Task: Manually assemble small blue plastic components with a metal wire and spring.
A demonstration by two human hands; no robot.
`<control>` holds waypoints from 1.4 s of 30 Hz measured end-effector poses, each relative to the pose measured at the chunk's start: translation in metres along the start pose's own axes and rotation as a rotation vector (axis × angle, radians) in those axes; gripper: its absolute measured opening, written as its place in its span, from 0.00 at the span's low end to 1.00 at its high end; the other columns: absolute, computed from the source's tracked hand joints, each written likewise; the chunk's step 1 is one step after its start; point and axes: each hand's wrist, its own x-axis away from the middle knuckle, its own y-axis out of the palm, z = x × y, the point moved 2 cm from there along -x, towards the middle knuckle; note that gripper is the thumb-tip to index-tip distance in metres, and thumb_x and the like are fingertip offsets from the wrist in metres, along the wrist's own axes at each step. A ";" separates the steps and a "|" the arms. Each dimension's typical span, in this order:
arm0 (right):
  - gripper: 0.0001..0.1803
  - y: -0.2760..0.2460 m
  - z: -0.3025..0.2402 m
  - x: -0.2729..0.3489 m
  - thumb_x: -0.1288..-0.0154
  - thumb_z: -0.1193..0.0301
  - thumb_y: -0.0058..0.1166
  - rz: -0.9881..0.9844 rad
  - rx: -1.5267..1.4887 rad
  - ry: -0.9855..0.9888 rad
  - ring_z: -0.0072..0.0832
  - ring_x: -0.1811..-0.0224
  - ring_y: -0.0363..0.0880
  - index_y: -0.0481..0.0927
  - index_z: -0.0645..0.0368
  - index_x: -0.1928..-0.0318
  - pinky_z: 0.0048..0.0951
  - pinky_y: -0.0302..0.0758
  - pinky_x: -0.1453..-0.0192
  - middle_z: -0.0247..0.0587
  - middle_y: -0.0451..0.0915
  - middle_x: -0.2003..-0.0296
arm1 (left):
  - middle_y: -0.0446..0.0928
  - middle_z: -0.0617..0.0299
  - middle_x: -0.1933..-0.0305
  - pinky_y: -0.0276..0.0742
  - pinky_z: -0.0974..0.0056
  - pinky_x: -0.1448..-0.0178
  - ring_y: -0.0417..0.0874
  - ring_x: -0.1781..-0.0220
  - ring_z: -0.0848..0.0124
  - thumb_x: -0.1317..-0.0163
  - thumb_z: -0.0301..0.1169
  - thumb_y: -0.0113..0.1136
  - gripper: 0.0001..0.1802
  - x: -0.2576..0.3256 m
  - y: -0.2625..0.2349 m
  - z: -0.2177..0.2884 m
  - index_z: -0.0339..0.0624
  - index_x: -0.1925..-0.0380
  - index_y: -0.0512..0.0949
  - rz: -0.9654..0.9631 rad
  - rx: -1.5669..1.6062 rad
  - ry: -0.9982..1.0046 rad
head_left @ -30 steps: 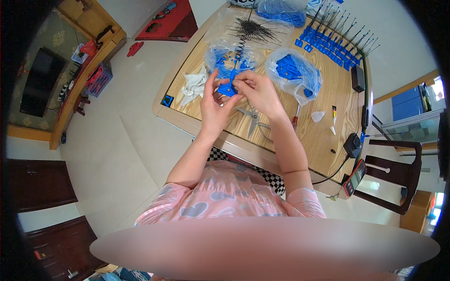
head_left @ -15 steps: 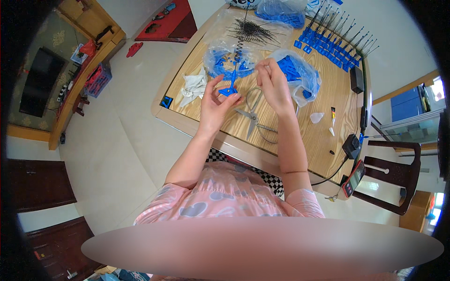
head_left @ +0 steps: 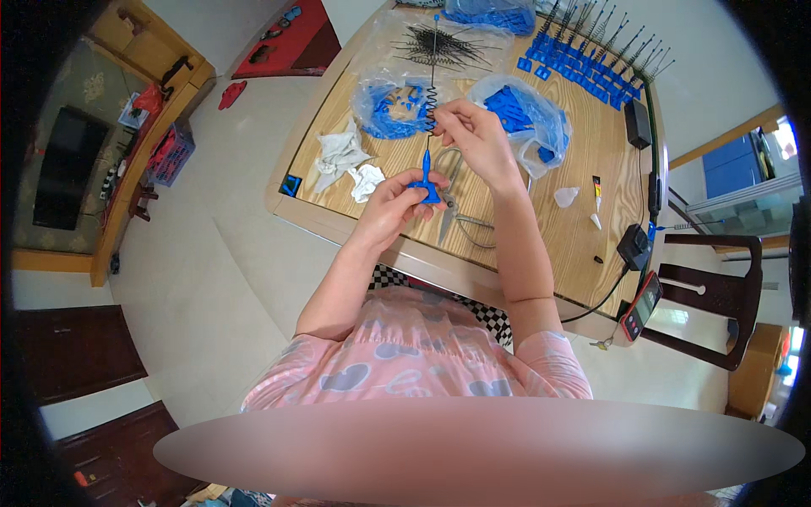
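Observation:
My left hand (head_left: 389,209) grips a blue plastic stand (head_left: 427,159) by its square foot, with its narrow neck pointing away from me. From the neck rises a black coiled wire (head_left: 432,95), a spring in its middle, tipped with a small blue end. The fingers of my right hand (head_left: 480,145) are closed on the lower coils, just above the neck. Partly behind my hands lie metal scissors (head_left: 449,215) on the wooden table. Crumpled white cloth (head_left: 341,152) sits left of my left hand.
Beyond my hands are a bag of blue parts (head_left: 380,125), another such bag (head_left: 549,127) and a pile of black wires (head_left: 439,46). Finished-looking blue stands with wires (head_left: 583,72) line the far right. A small tube (head_left: 596,190) and black adapter (head_left: 634,247) lie right.
My right hand has moved left onto the coiled wire. My left hand has shifted slightly right and nearer, bringing the stand upright in view. The whole view has moved a little.

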 end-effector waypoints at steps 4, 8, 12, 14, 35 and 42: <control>0.12 -0.001 0.000 0.001 0.38 0.68 0.51 -0.008 -0.002 -0.014 0.16 0.74 0.69 0.77 0.66 0.61 0.18 0.68 0.68 0.33 0.77 0.73 | 0.75 0.51 0.54 0.73 0.71 0.62 0.78 0.65 0.72 0.42 0.22 0.45 0.15 -0.001 0.001 -0.002 0.29 0.55 0.71 -0.009 0.019 -0.022; 0.12 -0.001 -0.002 0.002 0.38 0.68 0.52 -0.039 0.013 0.006 0.15 0.73 0.70 0.78 0.66 0.63 0.17 0.68 0.68 0.33 0.77 0.73 | 0.76 0.55 0.57 0.72 0.74 0.64 0.79 0.64 0.72 0.42 0.22 0.46 0.14 0.002 0.002 -0.001 0.30 0.56 0.72 0.043 0.059 -0.105; 0.12 -0.002 -0.001 0.000 0.39 0.68 0.52 -0.055 0.060 0.009 0.15 0.73 0.71 0.77 0.66 0.63 0.17 0.69 0.67 0.34 0.78 0.73 | 0.75 0.53 0.55 0.72 0.73 0.65 0.75 0.69 0.74 0.42 0.24 0.47 0.14 0.002 0.003 -0.002 0.28 0.56 0.72 0.066 0.044 -0.109; 0.12 -0.002 0.001 0.000 0.39 0.68 0.52 -0.053 0.048 0.018 0.16 0.73 0.71 0.77 0.66 0.63 0.17 0.69 0.67 0.35 0.78 0.72 | 0.75 0.55 0.60 0.70 0.74 0.67 0.73 0.72 0.75 0.42 0.24 0.47 0.14 0.002 0.006 -0.001 0.28 0.57 0.72 0.073 0.051 -0.115; 0.12 -0.014 0.003 0.020 0.37 0.66 0.50 0.015 0.082 0.088 0.14 0.74 0.69 0.79 0.62 0.60 0.16 0.67 0.69 0.31 0.76 0.75 | 0.77 0.61 0.59 0.75 0.73 0.61 0.76 0.70 0.80 0.39 0.28 0.48 0.13 -0.005 0.010 -0.013 0.34 0.56 0.73 -0.063 0.103 -0.107; 0.11 -0.021 0.008 0.037 0.37 0.66 0.51 0.039 0.108 0.118 0.14 0.75 0.69 0.78 0.62 0.67 0.16 0.66 0.69 0.30 0.76 0.76 | 0.76 0.60 0.60 0.74 0.72 0.63 0.75 0.70 0.79 0.39 0.28 0.50 0.12 -0.011 0.018 -0.025 0.35 0.56 0.73 -0.095 0.169 -0.162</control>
